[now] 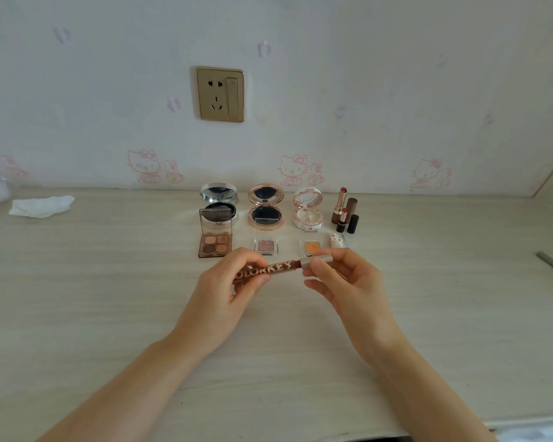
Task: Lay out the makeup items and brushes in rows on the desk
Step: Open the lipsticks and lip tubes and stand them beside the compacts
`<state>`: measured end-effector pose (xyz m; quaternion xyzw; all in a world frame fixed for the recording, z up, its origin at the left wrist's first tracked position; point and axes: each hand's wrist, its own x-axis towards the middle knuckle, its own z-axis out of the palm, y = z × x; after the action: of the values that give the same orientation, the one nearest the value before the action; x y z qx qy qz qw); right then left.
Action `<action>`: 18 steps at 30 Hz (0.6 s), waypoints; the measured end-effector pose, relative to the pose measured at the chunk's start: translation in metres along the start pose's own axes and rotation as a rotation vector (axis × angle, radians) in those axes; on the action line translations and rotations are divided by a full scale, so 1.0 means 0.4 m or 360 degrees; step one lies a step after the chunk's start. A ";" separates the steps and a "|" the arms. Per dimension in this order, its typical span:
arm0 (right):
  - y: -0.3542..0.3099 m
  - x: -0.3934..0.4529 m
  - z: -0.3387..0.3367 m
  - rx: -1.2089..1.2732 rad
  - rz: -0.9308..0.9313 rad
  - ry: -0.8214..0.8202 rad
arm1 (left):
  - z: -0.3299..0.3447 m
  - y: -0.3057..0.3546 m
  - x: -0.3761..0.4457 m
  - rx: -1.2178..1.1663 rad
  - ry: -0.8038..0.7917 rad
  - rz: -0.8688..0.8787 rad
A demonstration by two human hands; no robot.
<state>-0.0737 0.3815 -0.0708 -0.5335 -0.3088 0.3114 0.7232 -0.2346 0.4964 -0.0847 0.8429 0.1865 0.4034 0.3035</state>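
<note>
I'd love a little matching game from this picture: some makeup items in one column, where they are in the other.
Things:
1. lip gloss tube
2. four-colour eyeshadow palette
3. silver compact
4. lipsticks

Places:
A. right end of the back row
B. held between both hands
C. left end of the back row
D. left end of the front row

Pairs: 1-B, 2-D, 3-C, 4-A
</note>
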 end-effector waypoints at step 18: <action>-0.048 0.038 -0.082 0.0111 -0.0115 0.0173 | 0.032 0.060 -0.014 0.0122 -0.0249 0.0087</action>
<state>-0.0365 0.3698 -0.0586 -0.5127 -0.2772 0.2662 0.7678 -0.2261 0.4707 -0.0782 0.8876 0.1545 0.3370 0.2735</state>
